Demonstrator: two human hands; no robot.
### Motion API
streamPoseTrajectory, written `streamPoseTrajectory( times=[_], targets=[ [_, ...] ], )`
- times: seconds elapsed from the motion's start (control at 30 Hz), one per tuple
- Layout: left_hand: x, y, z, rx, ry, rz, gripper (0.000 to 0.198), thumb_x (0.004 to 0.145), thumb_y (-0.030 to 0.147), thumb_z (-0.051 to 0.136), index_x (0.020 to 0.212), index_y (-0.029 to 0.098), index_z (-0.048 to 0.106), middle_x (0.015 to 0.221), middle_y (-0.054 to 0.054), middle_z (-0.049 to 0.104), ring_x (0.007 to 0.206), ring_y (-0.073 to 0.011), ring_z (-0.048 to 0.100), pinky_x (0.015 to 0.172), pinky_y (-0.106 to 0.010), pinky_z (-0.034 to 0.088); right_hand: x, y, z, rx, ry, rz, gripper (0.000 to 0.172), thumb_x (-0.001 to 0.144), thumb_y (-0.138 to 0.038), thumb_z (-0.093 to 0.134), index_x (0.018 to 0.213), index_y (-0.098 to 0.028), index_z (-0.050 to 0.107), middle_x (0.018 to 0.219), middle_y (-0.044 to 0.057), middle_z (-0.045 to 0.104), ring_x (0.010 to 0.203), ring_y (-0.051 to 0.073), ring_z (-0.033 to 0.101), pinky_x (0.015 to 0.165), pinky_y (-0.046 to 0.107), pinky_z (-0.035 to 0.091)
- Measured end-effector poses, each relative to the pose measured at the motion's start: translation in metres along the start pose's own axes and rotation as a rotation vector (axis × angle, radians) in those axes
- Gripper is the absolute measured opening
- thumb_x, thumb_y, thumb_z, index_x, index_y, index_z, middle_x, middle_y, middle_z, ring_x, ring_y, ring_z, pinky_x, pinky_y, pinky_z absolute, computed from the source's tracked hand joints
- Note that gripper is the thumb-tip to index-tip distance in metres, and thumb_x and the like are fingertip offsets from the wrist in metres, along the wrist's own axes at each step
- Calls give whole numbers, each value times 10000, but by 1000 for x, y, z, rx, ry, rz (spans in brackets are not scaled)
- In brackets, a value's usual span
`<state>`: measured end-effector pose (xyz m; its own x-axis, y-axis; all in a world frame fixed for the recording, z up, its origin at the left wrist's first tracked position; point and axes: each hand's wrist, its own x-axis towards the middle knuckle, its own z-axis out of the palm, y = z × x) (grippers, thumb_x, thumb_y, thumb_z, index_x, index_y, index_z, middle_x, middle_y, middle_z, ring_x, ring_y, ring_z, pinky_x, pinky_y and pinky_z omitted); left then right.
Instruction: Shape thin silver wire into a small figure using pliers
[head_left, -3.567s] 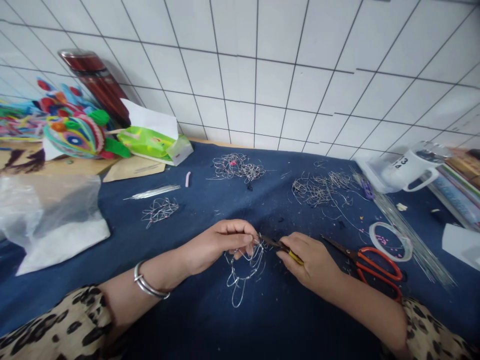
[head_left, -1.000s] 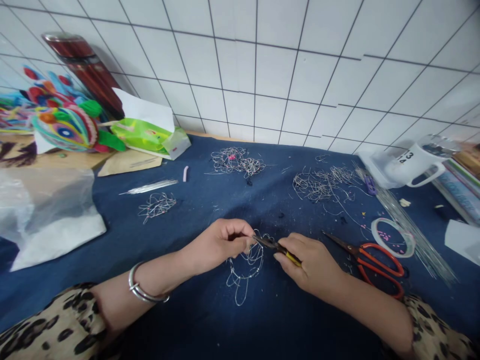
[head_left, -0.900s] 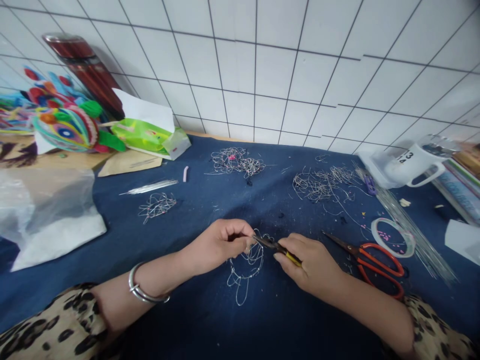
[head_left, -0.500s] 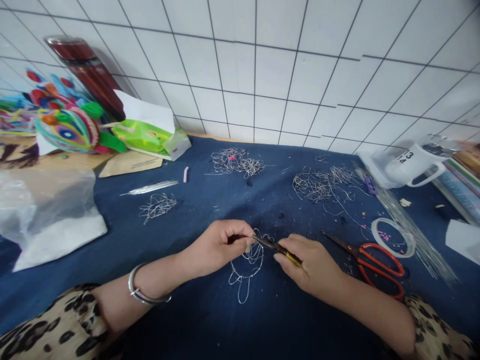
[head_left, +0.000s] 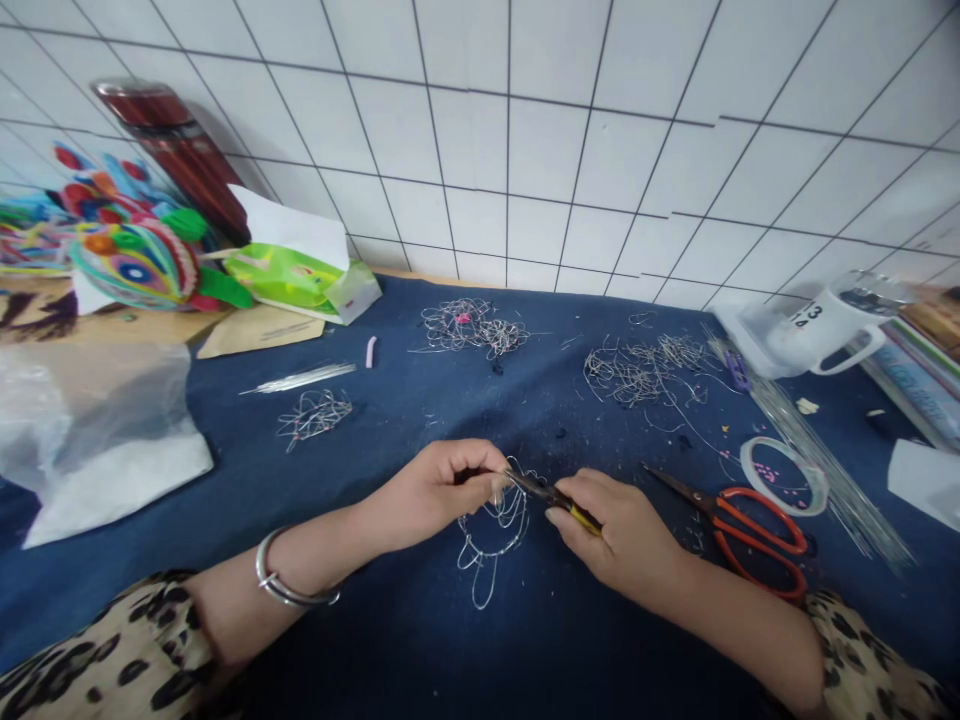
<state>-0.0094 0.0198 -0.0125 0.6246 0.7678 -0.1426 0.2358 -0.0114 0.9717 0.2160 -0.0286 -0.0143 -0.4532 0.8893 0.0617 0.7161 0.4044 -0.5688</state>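
A looped silvery wire piece point(head_left: 495, 545) hangs between my hands over the dark blue cloth point(head_left: 360, 650). My left hand point(head_left: 442, 490) pinches its upper end between thumb and fingers. My right hand point(head_left: 619, 525) is closed around the yellow handle of dark pliers point(head_left: 551, 495). The jaws of the pliers point left and touch the wire right beside my left fingertips. Whether the jaws are fully closed on the wire is too small to tell.
Red-handled scissors point(head_left: 757, 520), a clear ring dish point(head_left: 784, 475) and long straight wires point(head_left: 832, 460) lie at the right. Tangled wire heaps point(head_left: 472, 328) are farther back. A white mug point(head_left: 832, 325), green packet point(head_left: 300, 280) and plastic bag point(head_left: 112, 440) stand around the edges.
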Motion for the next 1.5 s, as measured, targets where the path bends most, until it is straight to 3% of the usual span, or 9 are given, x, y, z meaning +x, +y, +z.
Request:
streamPoseTrajectory(
  times=[0.2,0.43,0.87,1.5],
  targets=[
    [2,0,-1,-204,-36,-101,111,816,230,542,840,134,593,702,6,559,566,-72,444,541,-198,360,-1,1,5,-52,53,-39,212,874,-304,416,923,-164,566,756,33,524,681,131,481,653,263,404],
    [2,1,-3,-294,-85,-137,100,760,192,610,841,134,609,705,11,552,570,-73,443,536,-198,357,-1,2,7,-65,79,-59,210,877,-302,416,942,-166,562,773,37,535,694,133,487,660,267,413],
    [1,-4,5,-304,68,-114,115,744,245,653,786,139,649,683,7,547,589,-82,425,545,-209,350,-1,0,6,-48,92,-44,202,872,-296,424,910,-154,564,750,43,532,667,135,487,626,264,411],
    [-2,0,12,-210,174,-48,170,774,240,599,657,123,566,568,36,424,528,-75,337,494,-211,292,-1,-3,4,0,44,-15,198,869,-305,427,907,-158,554,744,33,521,678,139,482,632,274,402]
  ],
)
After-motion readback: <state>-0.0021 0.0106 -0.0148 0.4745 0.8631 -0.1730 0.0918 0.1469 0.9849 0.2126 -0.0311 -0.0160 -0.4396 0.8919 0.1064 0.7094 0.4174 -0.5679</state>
